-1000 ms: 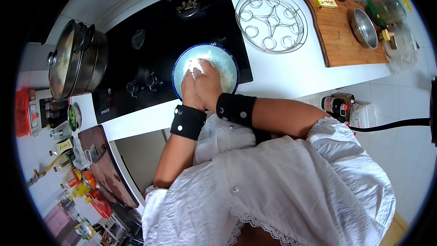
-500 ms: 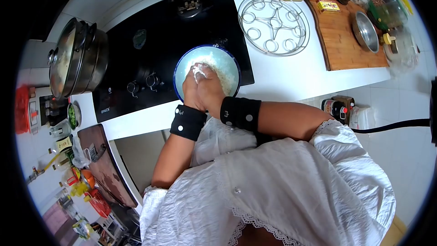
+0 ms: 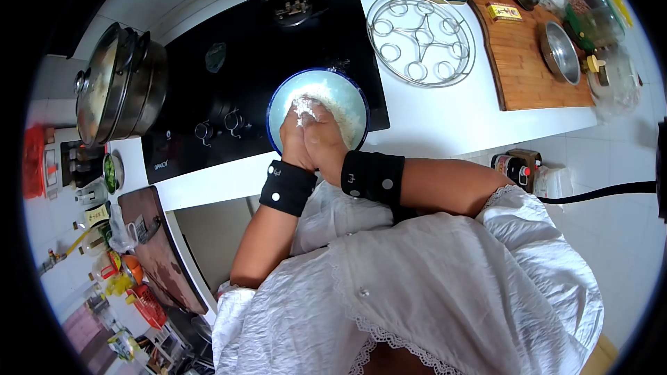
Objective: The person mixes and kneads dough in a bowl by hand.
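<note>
A pale blue bowl [image 3: 359,112] with a dark blue rim stands on the black cooktop near its front edge. White flour [image 3: 321,90] and crumbly bits lie inside it. My left hand [image 3: 294,140] and my right hand [image 3: 326,142] are pressed together in the bowl, fingers curled and pointing down. White floury dough [image 3: 303,107] clings about the fingers and shows between them; most of it is hidden under my hands. Both wrists wear black bands with snaps.
A round wire rack [image 3: 422,37] lies on the white counter, right of the cooktop [image 3: 243,83]. Beyond it a wooden board [image 3: 521,73] carries a metal bowl [image 3: 560,53] and a small yellow box [image 3: 504,12]. A lidded steamer pot [image 3: 132,87] stands at the left.
My hands stay pressed together in the bowl. My right hand and forearm have shifted slightly right and down; the whole view has also moved a little.
</note>
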A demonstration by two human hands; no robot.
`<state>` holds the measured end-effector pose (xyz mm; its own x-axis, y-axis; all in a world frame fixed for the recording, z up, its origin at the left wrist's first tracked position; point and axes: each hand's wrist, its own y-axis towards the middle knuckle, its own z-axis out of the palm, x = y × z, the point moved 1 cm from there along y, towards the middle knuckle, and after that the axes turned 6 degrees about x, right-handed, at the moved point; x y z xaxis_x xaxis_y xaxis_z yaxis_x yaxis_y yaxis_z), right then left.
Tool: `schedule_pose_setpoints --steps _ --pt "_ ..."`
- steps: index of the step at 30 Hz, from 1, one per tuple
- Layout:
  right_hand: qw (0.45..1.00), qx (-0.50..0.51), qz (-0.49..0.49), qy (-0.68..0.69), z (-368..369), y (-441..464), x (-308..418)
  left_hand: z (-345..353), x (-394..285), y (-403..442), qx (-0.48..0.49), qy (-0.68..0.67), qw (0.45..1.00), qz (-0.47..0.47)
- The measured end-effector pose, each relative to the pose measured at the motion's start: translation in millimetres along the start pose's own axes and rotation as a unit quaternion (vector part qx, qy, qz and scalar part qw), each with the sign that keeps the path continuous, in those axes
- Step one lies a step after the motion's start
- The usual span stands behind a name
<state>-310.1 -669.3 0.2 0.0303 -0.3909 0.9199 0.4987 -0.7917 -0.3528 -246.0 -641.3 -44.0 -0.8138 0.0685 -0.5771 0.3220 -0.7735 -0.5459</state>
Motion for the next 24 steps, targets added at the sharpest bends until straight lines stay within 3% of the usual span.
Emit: schedule_pose_setpoints --steps 4,7,11,12,15,16,19,22,24 --pt "0.997 0.035 0.019 -0.068 -10.9 24.4 -4.2 36.9 -3.9 -21.8 -0.085 -0.049 0.993 -0.061" --pt "0.986 0.007 0.144 0.078 -15.8 34.3 -2.4 54.7 -3.3 -27.8 -0.108 -0.003 0.994 -0.016" --pt "0.998 0.021 0.041 0.047 -9.9 13.8 3.1 53.8 -17.5 -27.1 -0.088 -0.022 0.993 -0.068" --pt "1.0 0.012 -0.014 -0.006 -4.5 12.5 1.9 31.2 -13.7 -14.7 -0.033 -0.017 0.997 -0.065" --pt "0.993 0.031 0.041 -0.109 -1.1 -1.9 10.6 9.7 -8.7 -3.5 0.011 0.109 0.994 0.009" --pt "0.997 0.031 0.055 -0.044 -1.0 0.6 2.0 10.6 -7.0 -3.4 0.008 -0.005 1.0 -0.02" --pt "0.999 0.026 -0.001 -0.047 -4.2 12.0 5.9 36.4 -10.1 -24.6 -0.056 -0.05 0.996 -0.053" --pt "0.991 0.043 0.104 0.066 -11.6 22.8 15.4 60.4 -8.2 -35.1 -0.121 -0.014 0.992 -0.017" --pt "0.993 0.036 0.095 0.063 -9.1 21.3 15.8 56.4 -7.6 -31.9 -0.118 -0.018 0.993 -0.022"
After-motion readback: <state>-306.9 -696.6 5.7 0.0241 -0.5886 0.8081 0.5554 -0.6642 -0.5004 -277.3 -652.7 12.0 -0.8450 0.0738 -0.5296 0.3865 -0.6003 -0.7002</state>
